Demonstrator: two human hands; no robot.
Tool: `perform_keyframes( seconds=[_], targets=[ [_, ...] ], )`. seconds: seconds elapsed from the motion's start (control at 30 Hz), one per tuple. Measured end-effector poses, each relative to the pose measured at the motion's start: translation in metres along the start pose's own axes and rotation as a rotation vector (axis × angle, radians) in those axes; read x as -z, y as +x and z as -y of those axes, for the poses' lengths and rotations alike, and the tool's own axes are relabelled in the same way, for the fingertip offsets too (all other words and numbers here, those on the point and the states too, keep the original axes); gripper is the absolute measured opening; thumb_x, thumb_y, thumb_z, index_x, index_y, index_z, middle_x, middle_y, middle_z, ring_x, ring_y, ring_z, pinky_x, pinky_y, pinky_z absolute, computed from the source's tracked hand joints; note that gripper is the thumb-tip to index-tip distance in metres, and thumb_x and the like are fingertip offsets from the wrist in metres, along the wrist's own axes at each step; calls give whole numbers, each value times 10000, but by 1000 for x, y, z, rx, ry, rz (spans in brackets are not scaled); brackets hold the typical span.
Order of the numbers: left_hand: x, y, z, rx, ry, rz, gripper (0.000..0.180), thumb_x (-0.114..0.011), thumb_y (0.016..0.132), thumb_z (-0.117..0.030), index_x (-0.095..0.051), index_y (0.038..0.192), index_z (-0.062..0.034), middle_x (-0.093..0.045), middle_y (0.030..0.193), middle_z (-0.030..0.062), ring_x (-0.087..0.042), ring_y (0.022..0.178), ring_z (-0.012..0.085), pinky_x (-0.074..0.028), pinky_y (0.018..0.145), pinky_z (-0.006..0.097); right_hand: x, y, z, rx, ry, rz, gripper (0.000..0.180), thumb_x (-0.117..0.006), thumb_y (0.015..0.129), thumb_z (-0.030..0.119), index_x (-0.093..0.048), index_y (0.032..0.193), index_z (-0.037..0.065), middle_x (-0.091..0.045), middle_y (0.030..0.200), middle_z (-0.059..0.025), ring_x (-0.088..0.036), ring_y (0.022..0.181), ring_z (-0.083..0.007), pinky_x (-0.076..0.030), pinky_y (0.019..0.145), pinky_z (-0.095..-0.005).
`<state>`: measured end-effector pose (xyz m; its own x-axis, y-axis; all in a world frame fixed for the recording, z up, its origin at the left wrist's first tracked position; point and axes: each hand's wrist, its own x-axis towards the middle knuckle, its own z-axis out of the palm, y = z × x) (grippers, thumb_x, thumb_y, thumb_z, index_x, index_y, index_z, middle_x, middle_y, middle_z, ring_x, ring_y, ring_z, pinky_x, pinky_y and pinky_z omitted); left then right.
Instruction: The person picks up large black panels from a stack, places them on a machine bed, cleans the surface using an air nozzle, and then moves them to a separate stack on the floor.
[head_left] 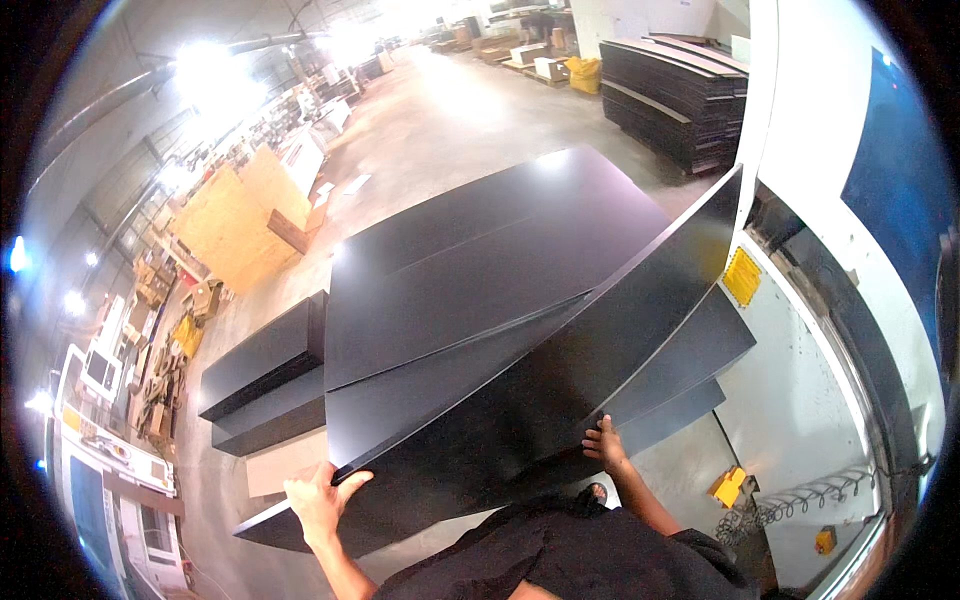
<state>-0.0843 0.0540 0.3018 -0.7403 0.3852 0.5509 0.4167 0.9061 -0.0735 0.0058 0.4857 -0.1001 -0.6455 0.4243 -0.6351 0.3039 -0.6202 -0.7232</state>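
A long black panel stands tilted on edge in front of me, running from the lower left to the machine at the upper right. My left hand is closed over its upper edge near the left end, thumb on the near face. Lower down, my right hand is at the panel's lower edge, its fingers against the black surface. Behind the held panel lies a stack of wide black panels, the top ones slightly askew. More dark panels show beyond the lower edge, partly covered.
Narrow black panel stacks stand at the left. A white machine borders the right side, with a yellow foot pedal and coiled hose below. A tall panel pile is at the far right, wooden boards far left.
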Motion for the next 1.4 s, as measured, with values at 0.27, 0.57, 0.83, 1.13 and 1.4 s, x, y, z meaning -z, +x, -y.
perform_keyframes(
  seconds=[0.27, 0.57, 0.83, 1.13, 1.4],
  targets=[
    [8, 5, -12, 142, -60, 89, 594, -863, 674, -493, -570, 583, 16, -526, 529, 200, -527, 468, 362, -420, 505, 442, 31, 42, -25, -29, 242, 168, 754, -373, 1003, 686, -492, 1417, 67, -641, 1311, -96, -656, 1096, -260, -540, 911, -446],
    [-28, -15, 0, 334, -76, 221, 550, -810, 771, -476, -627, 665, 33, -555, 581, 233, -595, 549, 381, -459, 569, 454, 53, 3, -24, 52, 168, 188, 654, -413, 1027, 619, -507, 1406, 96, -638, 1315, -82, -658, 1097, -252, -544, 884, -429],
    [-50, -36, 38, 392, -117, 160, 494, -733, 863, -470, -671, 757, 8, -601, 634, 216, -607, 597, 387, -461, 604, 461, 20, -49, -32, 96, 114, 160, 590, -387, 1053, 577, -509, 1397, 113, -644, 1301, -70, -672, 1049, -203, -570, 827, -394],
    [-115, 12, 115, 134, -145, 87, 598, -623, 940, -515, -564, 651, 6, -563, 626, 246, -595, 618, 439, -423, 584, 510, -22, -88, -80, 118, 313, -120, 425, -365, 1083, 470, -562, 1203, 114, -706, 1028, -77, -710, 746, -208, -627, 682, -427],
    [-201, 39, 141, -78, -329, 138, 630, -541, 993, -528, -609, 699, 26, -596, 670, 248, -568, 612, 433, -415, 600, 524, -48, -185, -108, 109, 359, -382, 415, -375, 1085, 482, -547, 1279, 159, -640, 1096, -20, -651, 872, -152, -577, 736, -365]
  ],
)
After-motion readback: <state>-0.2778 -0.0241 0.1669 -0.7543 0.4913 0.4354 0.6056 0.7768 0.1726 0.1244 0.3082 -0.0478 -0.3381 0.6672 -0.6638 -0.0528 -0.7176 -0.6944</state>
